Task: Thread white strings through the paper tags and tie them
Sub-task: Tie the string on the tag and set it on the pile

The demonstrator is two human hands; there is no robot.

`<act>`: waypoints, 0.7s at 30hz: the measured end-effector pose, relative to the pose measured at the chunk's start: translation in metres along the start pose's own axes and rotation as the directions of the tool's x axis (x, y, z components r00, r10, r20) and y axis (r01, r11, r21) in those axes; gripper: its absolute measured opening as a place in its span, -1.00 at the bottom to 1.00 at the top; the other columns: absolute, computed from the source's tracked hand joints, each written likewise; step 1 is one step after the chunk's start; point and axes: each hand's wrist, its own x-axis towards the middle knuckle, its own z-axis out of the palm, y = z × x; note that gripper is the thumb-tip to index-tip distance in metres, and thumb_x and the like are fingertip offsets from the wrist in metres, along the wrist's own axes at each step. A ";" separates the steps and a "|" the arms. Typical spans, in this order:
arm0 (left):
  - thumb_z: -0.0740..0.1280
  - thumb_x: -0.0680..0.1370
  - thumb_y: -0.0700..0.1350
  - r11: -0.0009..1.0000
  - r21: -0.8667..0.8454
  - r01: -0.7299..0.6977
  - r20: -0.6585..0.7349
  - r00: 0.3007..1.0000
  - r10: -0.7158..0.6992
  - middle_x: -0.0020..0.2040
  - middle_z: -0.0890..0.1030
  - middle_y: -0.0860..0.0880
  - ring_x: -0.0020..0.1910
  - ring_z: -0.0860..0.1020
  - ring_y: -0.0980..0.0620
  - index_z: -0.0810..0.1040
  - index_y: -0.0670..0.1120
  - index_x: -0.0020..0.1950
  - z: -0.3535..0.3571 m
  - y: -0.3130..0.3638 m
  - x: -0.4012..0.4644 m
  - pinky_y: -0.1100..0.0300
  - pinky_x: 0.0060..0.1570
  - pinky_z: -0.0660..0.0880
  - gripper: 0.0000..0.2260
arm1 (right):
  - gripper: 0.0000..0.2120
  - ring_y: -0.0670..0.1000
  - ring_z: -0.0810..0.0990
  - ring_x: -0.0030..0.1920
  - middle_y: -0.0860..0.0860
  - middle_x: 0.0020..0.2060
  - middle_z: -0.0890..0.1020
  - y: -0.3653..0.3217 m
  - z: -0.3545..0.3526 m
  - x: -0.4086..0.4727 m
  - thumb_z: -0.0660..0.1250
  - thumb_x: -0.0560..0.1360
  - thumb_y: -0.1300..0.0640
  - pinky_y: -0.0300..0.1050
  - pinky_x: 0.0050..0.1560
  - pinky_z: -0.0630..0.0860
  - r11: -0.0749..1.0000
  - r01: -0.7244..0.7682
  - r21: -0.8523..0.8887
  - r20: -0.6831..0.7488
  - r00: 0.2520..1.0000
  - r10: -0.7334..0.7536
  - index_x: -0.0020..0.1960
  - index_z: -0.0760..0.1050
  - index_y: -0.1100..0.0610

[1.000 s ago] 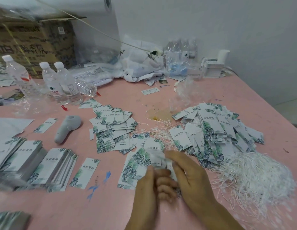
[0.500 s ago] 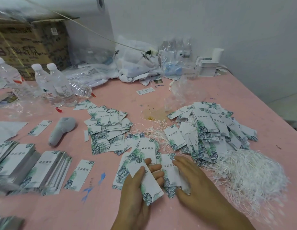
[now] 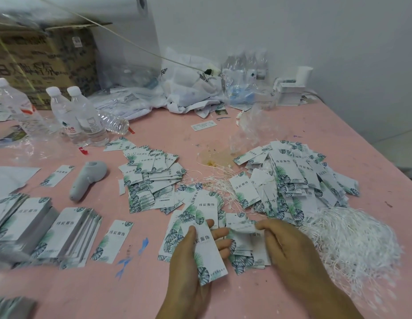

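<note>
**Sorting leaf-print tags at the pink desk**

Holding one paper tag (image 3: 208, 255) in the left hand (image 3: 189, 272) near the front edge of the desk (image 3: 154, 293), thumb pressing on the printed face, fingers curling up behind it. Pinching the edge of another tag (image 3: 243, 227) with the right hand (image 3: 290, 252), its grip closing thumb and forefinger on the paper just above a small spread of loose tags (image 3: 246, 252) lying flat beneath both hands. Lying just right of that hand, towards the right edge: a tangled heap of white strings (image 3: 352, 240). Resting behind it, a large pile of tags (image 3: 292, 178), touching the strings at its near side, with a few stray strings trailing out at its left. Sitting mid-desk, a second, smaller pile of tags (image 3: 152, 178). Standing along the left edge, neat stacks of tags (image 3: 69, 233), one single tag (image 3: 114, 240) lying just beside them. Lying between the stacks and the far side, a grey handheld device (image 3: 87, 179). Standing at the far left, three water bottles (image 3: 83, 116), upright, with a cardboard box (image 3: 39, 63) and crumpled plastic bags (image 3: 189, 88) crowding the far edge against the wall.
</note>
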 end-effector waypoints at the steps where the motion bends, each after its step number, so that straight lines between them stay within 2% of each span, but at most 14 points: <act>1: 0.14 0.66 -0.03 1.000 -0.004 0.010 0.008 1.000 -0.010 -0.19 0.63 -0.27 -0.40 0.58 -0.12 0.49 -0.30 0.24 0.001 0.000 -0.001 0.14 -0.46 0.53 -0.63 | -0.81 -0.25 0.55 0.02 -0.19 -0.06 0.62 0.001 -0.001 0.001 0.32 0.56 0.25 -0.42 -0.03 0.46 0.999 -0.026 0.046 -0.076 0.997 0.030 0.07 0.60 0.03; 3: 0.20 0.61 -0.05 1.000 0.016 0.019 0.019 1.000 -0.019 -0.12 0.64 -0.31 -0.31 0.61 -0.16 0.49 -0.32 0.24 0.002 0.000 -0.002 0.09 -0.40 0.58 -0.63 | -0.86 -0.17 0.58 0.04 -0.20 -0.02 0.60 -0.001 -0.004 0.002 0.30 0.56 0.17 -0.34 0.01 0.50 0.990 -0.027 0.142 -0.223 0.973 0.059 0.03 0.59 -0.02; 6: 0.23 0.56 -0.04 0.995 0.097 -0.004 0.006 1.000 0.004 0.00 0.66 -0.35 -0.21 0.66 -0.19 0.52 -0.36 0.20 0.001 -0.002 -0.002 0.06 -0.29 0.64 -0.59 | -0.87 -0.16 0.54 0.08 -0.22 0.04 0.52 -0.011 -0.004 0.001 0.32 0.52 0.09 -0.48 0.03 0.42 0.958 0.000 0.288 -0.346 0.933 0.104 -0.02 0.60 -0.11; 8: 0.22 0.58 -0.04 0.988 0.150 -0.022 -0.011 1.000 0.024 0.01 0.66 -0.36 -0.20 0.67 -0.17 0.53 -0.39 0.17 0.001 -0.003 -0.002 0.06 -0.26 0.65 -0.58 | -0.82 -0.16 0.54 0.04 -0.20 0.00 0.50 -0.020 0.002 -0.004 0.29 0.48 0.07 -0.49 -0.02 0.43 0.926 0.039 0.374 -0.338 0.936 0.097 0.01 0.62 -0.09; 11: 0.28 0.48 -0.02 0.980 0.200 -0.021 -0.006 1.000 0.022 -0.06 0.67 -0.35 -0.21 0.68 -0.20 0.55 -0.38 0.13 0.001 -0.004 -0.002 0.04 -0.27 0.65 -0.56 | -0.77 -0.14 0.59 -0.06 -0.20 -0.06 0.57 -0.026 0.012 -0.010 0.29 0.49 0.12 -0.43 -0.11 0.48 0.907 0.088 0.413 -0.271 0.962 0.030 0.07 0.62 -0.08; 14: 0.29 0.49 -0.05 0.987 0.163 0.004 -0.004 1.000 -0.003 0.10 0.63 -0.39 0.05 0.65 -0.33 0.55 -0.35 0.22 0.001 -0.006 -0.002 -0.13 -0.12 0.65 -0.56 | -0.75 -0.13 0.61 -0.03 -0.19 0.00 0.60 -0.029 0.018 -0.013 0.27 0.48 0.20 -0.40 -0.07 0.51 0.915 0.143 0.377 -0.230 0.971 -0.057 0.07 0.64 0.03; 16: 0.30 0.49 -0.06 0.993 0.118 0.006 0.001 1.000 -0.006 0.15 0.62 -0.38 0.12 0.62 -0.35 0.54 -0.34 0.24 0.000 -0.006 0.000 -0.16 -0.07 0.64 -0.56 | -0.73 -0.17 0.61 0.03 -0.22 0.03 0.60 -0.030 0.020 -0.013 0.26 0.47 0.21 -0.41 0.02 0.49 0.933 0.135 0.334 -0.216 0.974 -0.064 0.07 0.67 0.09; 18: 0.32 0.47 -0.04 0.995 0.096 -0.006 0.002 1.000 0.006 0.10 0.65 -0.36 0.07 0.65 -0.30 0.56 -0.32 0.22 -0.002 -0.005 0.002 -0.12 -0.02 0.61 -0.56 | -0.73 -0.25 0.58 0.10 -0.28 0.10 0.59 -0.031 0.019 -0.014 0.27 0.47 0.17 -0.47 0.09 0.44 0.940 0.048 0.338 -0.201 0.979 0.022 0.11 0.63 0.02; 21: 0.35 0.42 -0.04 0.997 0.039 -0.071 -0.036 0.997 0.073 -0.17 0.66 -0.28 -0.27 0.66 -0.16 0.56 -0.33 0.12 -0.005 -0.003 0.006 0.03 -0.27 0.63 -0.59 | -0.69 -0.25 0.56 0.16 -0.31 0.12 0.60 -0.032 0.017 -0.014 0.38 0.51 0.21 -0.46 0.11 0.45 0.910 -0.086 0.406 -0.194 0.965 0.178 0.12 0.59 -0.18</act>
